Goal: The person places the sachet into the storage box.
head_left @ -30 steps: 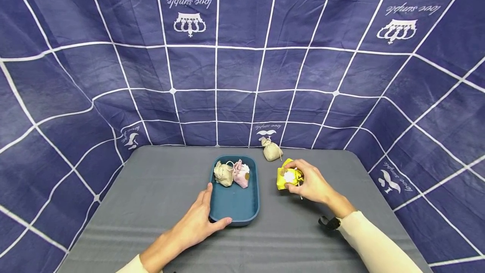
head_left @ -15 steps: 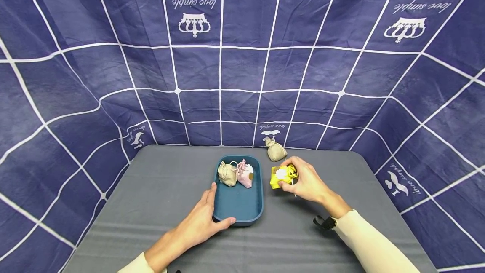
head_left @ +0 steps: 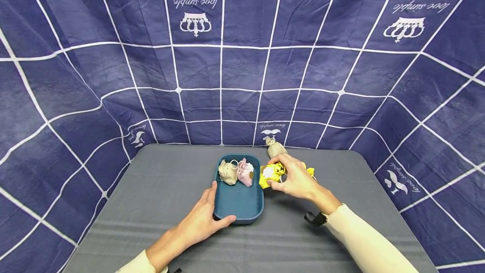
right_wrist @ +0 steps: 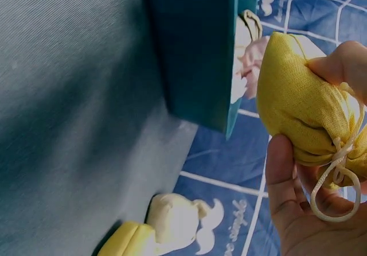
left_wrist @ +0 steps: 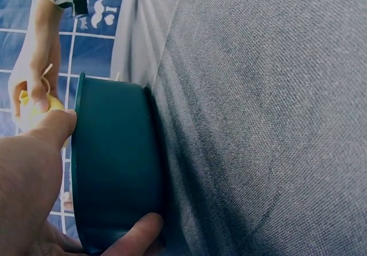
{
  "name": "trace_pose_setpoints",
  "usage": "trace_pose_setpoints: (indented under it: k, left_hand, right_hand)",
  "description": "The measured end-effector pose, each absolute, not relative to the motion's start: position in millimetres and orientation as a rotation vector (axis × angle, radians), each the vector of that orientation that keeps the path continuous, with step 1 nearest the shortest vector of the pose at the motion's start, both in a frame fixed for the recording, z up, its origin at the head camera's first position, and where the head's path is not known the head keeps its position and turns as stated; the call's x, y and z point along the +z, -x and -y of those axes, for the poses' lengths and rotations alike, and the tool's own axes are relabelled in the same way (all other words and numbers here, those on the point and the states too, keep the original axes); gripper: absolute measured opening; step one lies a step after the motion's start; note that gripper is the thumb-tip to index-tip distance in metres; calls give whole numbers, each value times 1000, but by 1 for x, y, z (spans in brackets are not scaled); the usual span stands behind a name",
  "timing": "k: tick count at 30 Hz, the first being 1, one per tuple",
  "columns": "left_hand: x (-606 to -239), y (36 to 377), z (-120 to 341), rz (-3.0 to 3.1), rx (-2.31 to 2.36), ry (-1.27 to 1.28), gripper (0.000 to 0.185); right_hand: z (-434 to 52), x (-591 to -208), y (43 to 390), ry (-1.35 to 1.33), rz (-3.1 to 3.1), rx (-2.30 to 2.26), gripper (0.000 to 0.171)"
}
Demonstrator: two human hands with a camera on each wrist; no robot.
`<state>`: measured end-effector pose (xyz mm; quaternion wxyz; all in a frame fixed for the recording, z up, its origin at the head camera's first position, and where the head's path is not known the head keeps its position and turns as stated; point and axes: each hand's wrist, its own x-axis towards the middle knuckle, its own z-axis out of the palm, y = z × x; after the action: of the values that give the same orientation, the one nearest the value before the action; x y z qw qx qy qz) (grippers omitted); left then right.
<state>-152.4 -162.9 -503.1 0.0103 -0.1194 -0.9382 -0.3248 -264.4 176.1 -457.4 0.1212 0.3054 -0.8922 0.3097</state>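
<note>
Hands both sat low-centre in the head view, on a grey counter w/ a navy grid cloth draped behind and around it. Right hand was clenched round a yellow pouch, thumb and fingers pinching it just right of the teal tray, pouch held at about rim height beside the tray's right wall. Right wrist view showed the same: yellow pouch filling the right of frame, drawstring looped over the fingers, tray wall close on the left.

Left hand gripped the tray's near left corner, thumb along the front rim, fingers up the left side. Left wrist view had thumb on the rim and a finger curled under the tray's outer wall, so that grip was closed on the tray.

Inside the tray, at its far end: a beige pouch and a pink pouch, touching each other. Another beige pouch lay on the counter near the back edge, just behind the right hand. A second bit of yellow showed just right of the right hand; can't tell what it was. Cream sleeves on both forearms, dark strap at the right wrist.
</note>
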Motion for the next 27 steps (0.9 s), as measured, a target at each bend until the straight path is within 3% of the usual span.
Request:
trace_pose_setpoints:
  k: [27]
  left_hand:
    - [-502,150,176,2988,-1139,320,128]
  right_hand:
    - [-97,-440,270,-1213,2584,876,51]
